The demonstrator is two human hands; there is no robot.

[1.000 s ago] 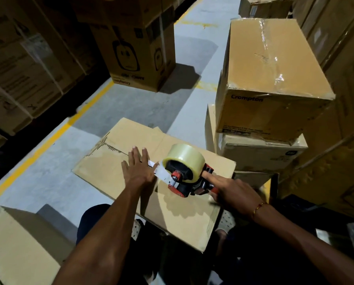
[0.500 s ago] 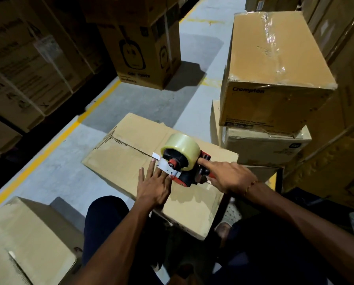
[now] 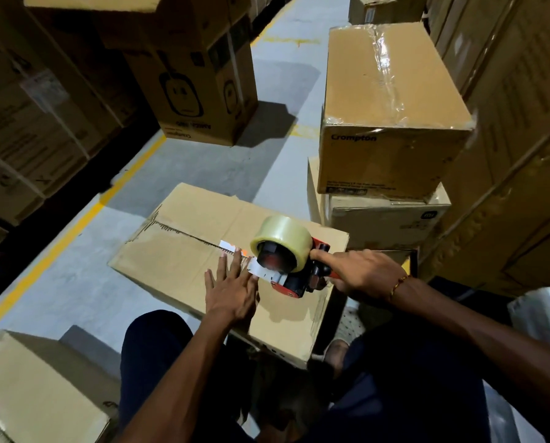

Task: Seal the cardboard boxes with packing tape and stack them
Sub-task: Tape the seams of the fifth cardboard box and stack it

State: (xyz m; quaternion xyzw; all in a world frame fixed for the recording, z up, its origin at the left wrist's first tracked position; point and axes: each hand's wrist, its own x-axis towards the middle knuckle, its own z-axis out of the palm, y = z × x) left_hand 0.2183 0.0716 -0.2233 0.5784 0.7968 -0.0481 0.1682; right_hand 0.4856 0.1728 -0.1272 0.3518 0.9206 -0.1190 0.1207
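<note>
The left hand has slid nearer, fingers flat on the box. The right hand still grips the tape gun at the seam's near end; taping can start.

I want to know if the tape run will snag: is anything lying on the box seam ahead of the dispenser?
Yes: the left hand rests flat on the box right at the tape dispenser nose, fingers over the seam. Beyond them, the seam looks bare to the far edge.
</note>
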